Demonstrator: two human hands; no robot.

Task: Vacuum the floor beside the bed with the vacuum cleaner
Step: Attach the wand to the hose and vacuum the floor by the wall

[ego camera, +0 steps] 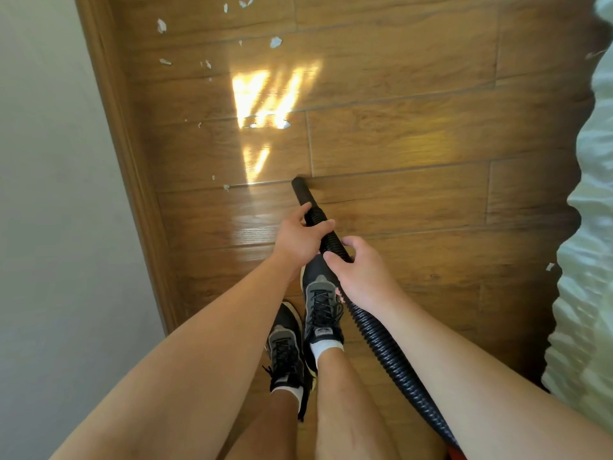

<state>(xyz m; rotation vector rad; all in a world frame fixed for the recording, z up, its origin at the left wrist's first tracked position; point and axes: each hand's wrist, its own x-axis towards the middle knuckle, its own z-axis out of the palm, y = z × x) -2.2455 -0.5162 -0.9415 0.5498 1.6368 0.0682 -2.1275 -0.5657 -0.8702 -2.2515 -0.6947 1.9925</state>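
Left hand (298, 240), right hand (361, 270) hold hose (381, 346) — nozzle (300, 190) down.

Left hand (300, 239), right hand (360, 270) grip black hose (381, 346); nozzle (300, 190) on floor (414, 137).

Floor (398, 134): glossy brown wood-look planks, between the skirting (132, 161) on the left and the bed (590, 227) on the right.
Sun patch (262, 101): bright, far, left of centre.
Scraps (275, 42): white bits scattered far left, with a few nearer by the skirting.
Lone scrap (550, 266): right, just beside the bed.
Hose tip (300, 189): black, touching the floor at a plank seam, centre.
Shoes (321, 303): two, black and grey, near centre, the left one nearer.
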